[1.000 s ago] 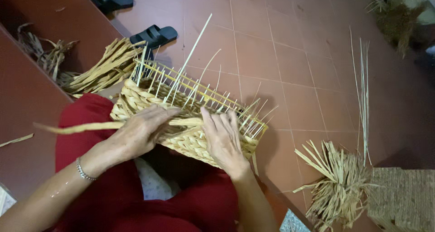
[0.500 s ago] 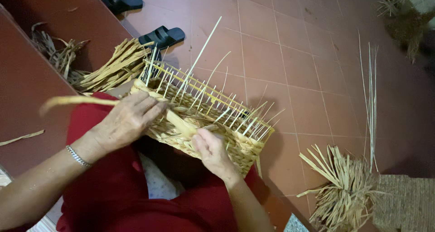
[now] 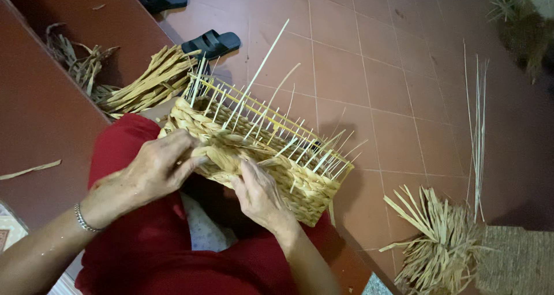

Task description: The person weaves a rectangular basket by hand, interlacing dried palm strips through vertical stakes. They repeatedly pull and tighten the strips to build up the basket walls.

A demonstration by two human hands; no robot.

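Head view: your left hand (image 3: 158, 168) pinches a flat tan reed strand (image 3: 222, 155) against the half-woven rectangular straw basket (image 3: 265, 156) on your lap; your right hand (image 3: 259, 194) presses its near wall. Loosen either grip and the weave may slacken; the thin upright stakes (image 3: 254, 107) could snap.

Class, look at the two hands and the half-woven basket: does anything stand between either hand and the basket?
Nothing visible does. The left hand and right hand both rest directly on the woven basket, pressing the straw strand against its near wall.
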